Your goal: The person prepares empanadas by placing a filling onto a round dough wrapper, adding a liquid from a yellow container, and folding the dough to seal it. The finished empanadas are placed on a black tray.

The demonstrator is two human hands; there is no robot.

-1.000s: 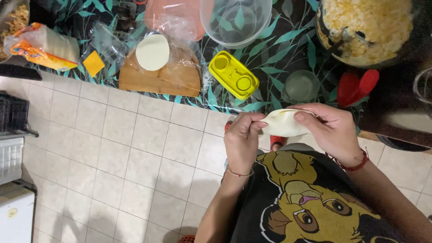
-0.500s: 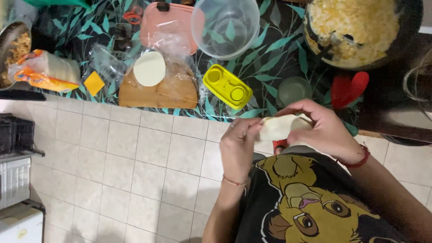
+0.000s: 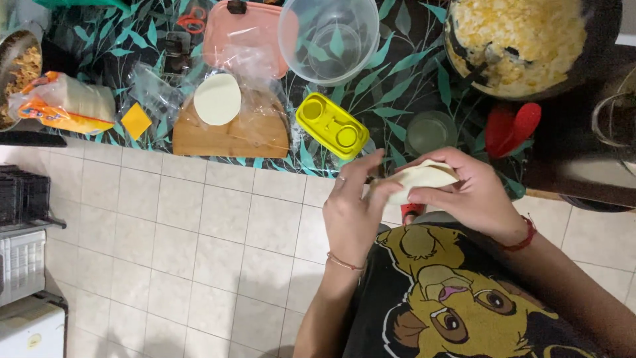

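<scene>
Grip, right hand: closed around a folded pale dough disc, fingers curled over the top edge, thumb beneath.
Grip, left hand: thumb and fingertips pinched on the left end of the same disc, at the seam.
Dough position: held in the air between both hands, in front of the chest, just off the near edge of the leaf-patterned tablecloth; not touching the table.
Dough state: folded over into a half-moon; contents hidden, seam only partly visible.
Step in hand (judgement): sealing the folded edge, at the left end.
Next move (judgement): calls for short, firm pinches walked along the open rim, with the right hand supporting the belly and avoiding any squeeze of the middle.
Nearest items: yellow 2-well plastic mould and small clear cup, both on the cloth just beyond the hands.
Supply: 1 flat round dough disc on a wooden board, under a clear bag.
Filling source (judgement): dark pan of yellow crumbled mixture, well apart at the far right.
Other: clear round tub; pink lidded box.
</scene>
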